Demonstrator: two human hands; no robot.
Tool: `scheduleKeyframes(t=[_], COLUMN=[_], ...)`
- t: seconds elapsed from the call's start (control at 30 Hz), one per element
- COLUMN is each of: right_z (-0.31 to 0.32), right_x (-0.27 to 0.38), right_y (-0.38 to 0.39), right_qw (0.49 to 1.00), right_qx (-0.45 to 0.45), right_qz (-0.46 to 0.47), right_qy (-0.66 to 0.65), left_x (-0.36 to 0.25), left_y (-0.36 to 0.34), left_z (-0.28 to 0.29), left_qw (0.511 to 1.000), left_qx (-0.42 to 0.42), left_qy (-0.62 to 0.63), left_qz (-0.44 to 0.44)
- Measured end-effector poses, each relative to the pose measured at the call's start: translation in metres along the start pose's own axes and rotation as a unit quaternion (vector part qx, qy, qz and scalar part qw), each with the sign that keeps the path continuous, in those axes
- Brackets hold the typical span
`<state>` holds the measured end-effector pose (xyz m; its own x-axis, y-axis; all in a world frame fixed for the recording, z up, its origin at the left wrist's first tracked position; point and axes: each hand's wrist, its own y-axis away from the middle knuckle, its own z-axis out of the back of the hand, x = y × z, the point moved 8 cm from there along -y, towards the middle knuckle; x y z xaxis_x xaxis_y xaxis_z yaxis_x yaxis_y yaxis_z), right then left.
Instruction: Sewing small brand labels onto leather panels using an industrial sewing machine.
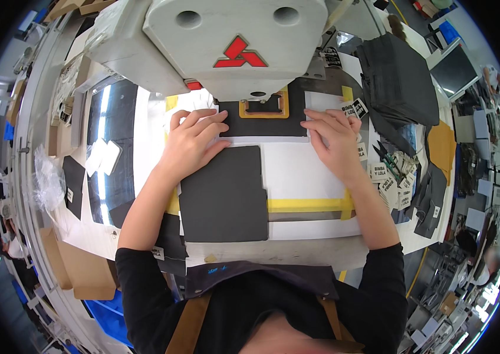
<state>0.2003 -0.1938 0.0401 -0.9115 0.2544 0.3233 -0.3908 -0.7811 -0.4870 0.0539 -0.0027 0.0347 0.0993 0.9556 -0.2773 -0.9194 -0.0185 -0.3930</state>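
Observation:
A flat black panel (262,128) lies under the head of a white sewing machine (235,35). A yellow-edged clamp frame (285,103) rests on the panel's far middle. My left hand (194,141) is open, its fingertips on the panel's left edge. At the opposite edge my right hand (334,138) touches the panel with outstretched, slightly bent fingers. Nearer to me, a second black piece (223,194) lies flat, just below my left hand and apart from the first panel. White sheeting (303,171) with yellow tape strips (306,205) covers the table between my forearms.
Right of my right hand are scattered white printed labels (388,186) and green-handled snips (387,158). Behind them stands a stack of black pieces (397,76). At left, white cards (108,158) lie near a clear plastic bag (48,177). An open cardboard box (82,268) sits below.

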Motion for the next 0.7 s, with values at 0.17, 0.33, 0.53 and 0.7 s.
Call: scheduleKeyframes(t=[0.17,0.33,0.53,0.7], right_z=[-0.008,-0.014,-0.014,-0.016], right_x=[0.002,0.0,0.0,-0.005], right_y=[-0.001,0.001,0.001,0.0], right_qw=[1.0,0.999,0.999,0.997], right_qx=[0.017,0.045,0.034,0.053], right_qz=[-0.005,-0.014,-0.019,-0.044], right_qy=[-0.006,-0.025,-0.004,-0.04], left_x=[-0.005,-0.008,-0.009,-0.008], left_y=[0.001,-0.002,-0.003,-0.002], left_z=[-0.002,-0.001,0.0,0.0], left_qw=[0.999,0.999,0.999,0.999], left_qx=[0.017,0.026,0.019,0.013], left_qy=[-0.034,-0.038,-0.039,-0.043], left_qz=[-0.026,-0.025,-0.027,-0.025])
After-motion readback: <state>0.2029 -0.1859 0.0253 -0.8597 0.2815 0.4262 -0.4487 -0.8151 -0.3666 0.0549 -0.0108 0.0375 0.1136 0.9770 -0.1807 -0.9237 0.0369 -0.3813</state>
